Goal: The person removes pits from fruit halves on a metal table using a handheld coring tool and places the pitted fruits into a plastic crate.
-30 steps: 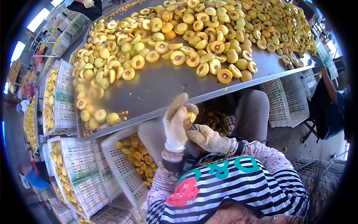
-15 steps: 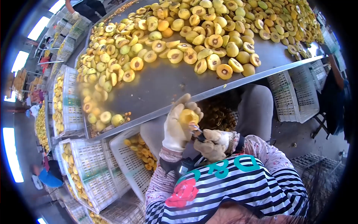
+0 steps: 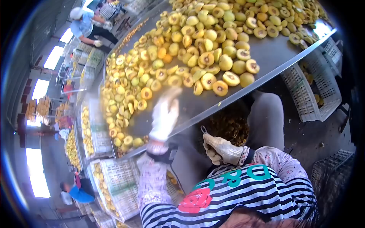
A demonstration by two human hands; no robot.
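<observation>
Halved yellow fruit (image 3: 205, 57) lies heaped across the steel desk (image 3: 262, 49). My left hand (image 3: 164, 114) reaches over its edge, too blurred to judge its grip. My right hand (image 3: 220, 149) grips a small pitting tool (image 3: 204, 130) near my lap, blade clear.

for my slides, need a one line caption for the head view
Gloved left hand reaches over the metal table of halved yellow fruit; right hand grips a small tool.

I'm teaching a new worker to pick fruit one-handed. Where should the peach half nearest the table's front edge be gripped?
Grip the peach half across its rounded sides, coming from above on the table's front-edge side. It lies cut face up, with open steel in front and other halves crowding behind.
</observation>
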